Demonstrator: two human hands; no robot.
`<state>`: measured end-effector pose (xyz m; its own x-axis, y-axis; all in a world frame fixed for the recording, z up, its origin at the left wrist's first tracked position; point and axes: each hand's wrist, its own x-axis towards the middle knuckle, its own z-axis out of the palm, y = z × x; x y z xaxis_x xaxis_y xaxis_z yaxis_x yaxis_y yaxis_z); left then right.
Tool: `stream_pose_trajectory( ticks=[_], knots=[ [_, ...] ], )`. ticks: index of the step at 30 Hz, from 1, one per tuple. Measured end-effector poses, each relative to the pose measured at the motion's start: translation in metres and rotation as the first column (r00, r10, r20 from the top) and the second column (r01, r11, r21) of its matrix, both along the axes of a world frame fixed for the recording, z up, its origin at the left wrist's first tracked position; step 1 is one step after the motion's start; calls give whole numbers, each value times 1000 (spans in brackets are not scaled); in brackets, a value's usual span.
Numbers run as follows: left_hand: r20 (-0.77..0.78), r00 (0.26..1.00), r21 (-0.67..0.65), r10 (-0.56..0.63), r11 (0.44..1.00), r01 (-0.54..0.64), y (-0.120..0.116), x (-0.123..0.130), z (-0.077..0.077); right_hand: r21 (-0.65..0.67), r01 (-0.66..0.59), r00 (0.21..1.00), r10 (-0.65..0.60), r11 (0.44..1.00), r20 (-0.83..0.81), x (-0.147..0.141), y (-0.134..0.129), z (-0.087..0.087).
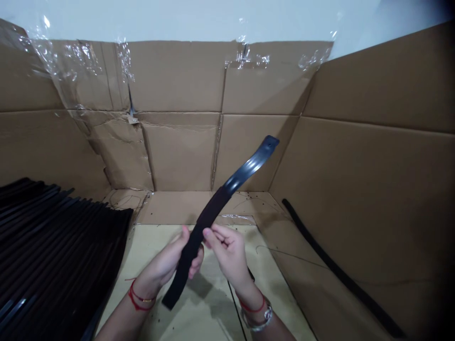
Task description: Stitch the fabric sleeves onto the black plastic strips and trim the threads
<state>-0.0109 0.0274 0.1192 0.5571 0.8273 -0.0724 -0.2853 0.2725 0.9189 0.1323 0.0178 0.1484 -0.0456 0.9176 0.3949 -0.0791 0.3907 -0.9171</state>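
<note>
A long, curved black strip slants up to the right in front of me. Its upper end is smooth and glossy with a small hole near the tip, while the lower part has a dull, matte covering. My left hand grips the lower half, thumb on the near side and fingertips showing past the right edge. At the strip's right edge, just above those fingertips, my right hand is closed in a pinch with thumb against finger. Whatever lies between its fingertips is too small to make out apart from the strip's edge.
Many similar dark strips lie stacked at the left. A matte black curved strip leans along the right cardboard wall. Taped cardboard stands at the back. Under my hands is a pale board, with thin loose threads around.
</note>
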Motion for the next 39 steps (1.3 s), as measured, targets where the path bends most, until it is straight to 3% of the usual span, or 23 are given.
stream_pose_trajectory(
  ticks=[2,4,5,7,9,10,12,14,16,19,20,22,24,25,27,28,29,31,33,34,35,37,39],
  knots=[
    [-11,992,88,124,989,-123,-2,3,1,39,76,997,-75,996,-25,8,4,1],
    [4,983,71,184,980,-184,-7,4,2,-5,-40,998,40,999,-40,17,8,1],
    [11,989,13,149,989,-149,-9,4,1,-42,-149,987,146,988,-62,19,9,0],
    [41,997,-123,-64,990,68,-11,4,0,-75,-323,942,313,944,-118,21,8,-2],
    [55,961,-174,-272,945,277,-11,5,-3,-50,-319,942,310,947,-132,16,5,-5],
    [24,959,-128,-282,951,283,-10,5,-3,-39,-246,963,240,968,-120,13,4,-6],
    [-100,994,84,-43,995,51,-10,8,-4,-29,-60,995,57,998,-82,7,1,-6],
    [-175,949,288,261,936,-204,-11,9,-4,-33,12,998,-14,999,-67,6,1,-5],
    [-219,950,248,225,954,-169,-11,8,-3,-54,-108,993,106,993,-49,9,1,-2],
    [-173,983,102,-59,992,78,-9,5,-2,-59,-248,969,248,967,-12,13,0,1],
    [-170,985,144,-40,988,65,-8,4,-2,-44,-210,978,210,977,-6,13,-1,2],
    [-183,966,305,184,944,-122,-8,4,-2,-21,-96,995,95,995,-36,11,-2,1],
    [-190,935,328,300,917,-228,-11,5,-4,-58,-142,987,137,988,-89,8,-1,-2],
    [-184,954,253,237,949,-187,-13,5,-5,-84,-227,969,217,970,-120,7,0,-4],
    [-113,989,18,-92,995,95,-17,7,-7,-108,-356,926,335,928,-175,6,3,-8],
    [-61,974,-52,-220,975,217,-18,9,-8,-109,-348,928,325,931,-185,6,4,-9],
    [-35,968,-57,-248,968,246,-19,10,-8,-102,-282,948,261,954,-183,6,5,-10],
    [-77,997,103,-25,994,33,-18,13,-7,-62,-75,986,64,995,-156,6,6,-10],
    [-117,951,304,286,922,-240,-17,12,-6,-22,40,992,-43,999,-120,6,5,-9],
    [-131,933,327,335,903,-278,-17,11,-5,-17,22,994,-24,1000,-110,6,4,-8],
    [-148,944,288,293,926,-243,-17,10,-5,-24,-36,993,33,999,-110,7,3,-7],
    [-146,987,123,73,991,-55,-17,7,-3,-59,-163,981,155,985,-114,7,0,-6],
    [-124,991,78,-45,995,55,-15,7,-3,-63,-135,985,127,989,-120,7,-2,-5]
  ],
)
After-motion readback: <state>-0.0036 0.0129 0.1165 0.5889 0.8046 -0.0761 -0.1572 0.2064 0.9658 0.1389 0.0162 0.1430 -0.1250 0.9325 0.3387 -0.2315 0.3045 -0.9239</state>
